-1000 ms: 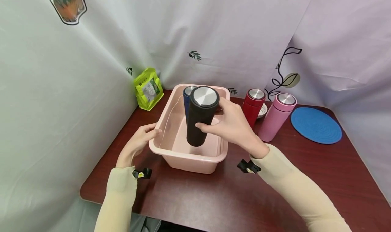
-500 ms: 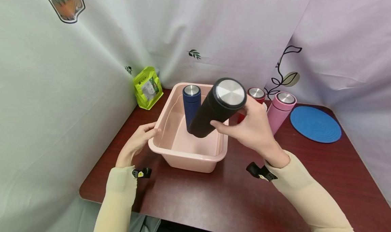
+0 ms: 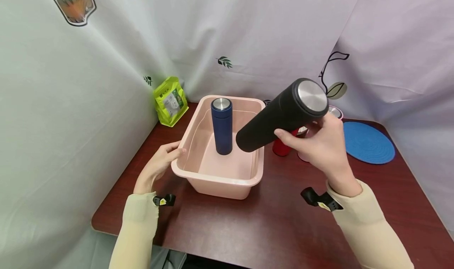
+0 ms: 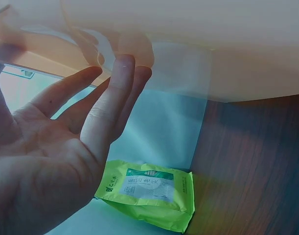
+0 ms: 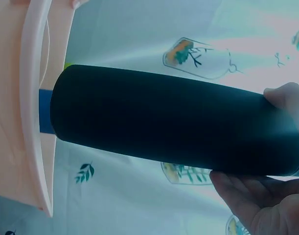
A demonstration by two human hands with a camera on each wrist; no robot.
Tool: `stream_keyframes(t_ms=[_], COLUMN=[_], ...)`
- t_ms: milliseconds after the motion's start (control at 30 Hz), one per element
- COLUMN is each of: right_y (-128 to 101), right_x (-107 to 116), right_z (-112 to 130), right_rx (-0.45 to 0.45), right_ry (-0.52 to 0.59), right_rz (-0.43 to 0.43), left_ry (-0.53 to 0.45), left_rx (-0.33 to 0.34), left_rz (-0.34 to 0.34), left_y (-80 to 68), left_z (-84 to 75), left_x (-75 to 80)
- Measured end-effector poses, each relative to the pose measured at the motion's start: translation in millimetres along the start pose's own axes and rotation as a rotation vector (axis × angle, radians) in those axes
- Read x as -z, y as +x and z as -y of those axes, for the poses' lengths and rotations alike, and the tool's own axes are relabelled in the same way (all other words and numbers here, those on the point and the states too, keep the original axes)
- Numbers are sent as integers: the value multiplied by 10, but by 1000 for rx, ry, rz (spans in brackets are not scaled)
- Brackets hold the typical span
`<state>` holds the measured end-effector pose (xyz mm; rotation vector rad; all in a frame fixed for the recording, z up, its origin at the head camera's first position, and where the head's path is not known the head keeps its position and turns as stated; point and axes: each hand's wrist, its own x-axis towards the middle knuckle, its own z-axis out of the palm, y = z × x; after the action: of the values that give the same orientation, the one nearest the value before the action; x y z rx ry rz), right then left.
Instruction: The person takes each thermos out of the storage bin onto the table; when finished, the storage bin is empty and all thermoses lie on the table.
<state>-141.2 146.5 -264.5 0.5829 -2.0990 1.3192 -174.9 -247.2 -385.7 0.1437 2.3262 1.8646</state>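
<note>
Head view: the right hand (image 3: 324,149) grips a black flask (image 3: 280,115) near its steel-capped end, fingers and thumb curled round the barrel. The flask is tilted well over, cap up and to the right, its base hanging above the right rim of a pink tub (image 3: 216,180). The left hand (image 3: 159,166) rests with straight, relaxed fingers against the tub's left rim; the left wrist view shows the same open palm (image 4: 51,161) beside the pale plastic wall. Inside the tub a blue flask (image 3: 222,125) stands upright toward the back. Just behind the right hand, a red flask (image 3: 281,147) is partly hidden on the dark counter (image 3: 248,229). Farther right lies a round blue mat (image 3: 369,143), and a green pouch (image 3: 171,100) leans at the back left corner.
</note>
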Motion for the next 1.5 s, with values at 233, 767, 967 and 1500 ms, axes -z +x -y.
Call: stream_keyframes(t_ms=[233,767,967,1500], right_y=[-40,-147,-186,-374], right_x=[121,423,524,625], right_z=[-26,-124,-235,-709], right_rx=[-16,-177,-251,-397], right_ry=[46,1,-68,-265], right_rz=[-30,-125,-105,-3], left_ry=[-6,-10,-15,-4], left_rx=[-13,-21,-16,-10], left_rz=[12,20,20,9], left_y=[9,2,17,-7], left_z=[17,19,23,-5], left_x=[8,22,17,0])
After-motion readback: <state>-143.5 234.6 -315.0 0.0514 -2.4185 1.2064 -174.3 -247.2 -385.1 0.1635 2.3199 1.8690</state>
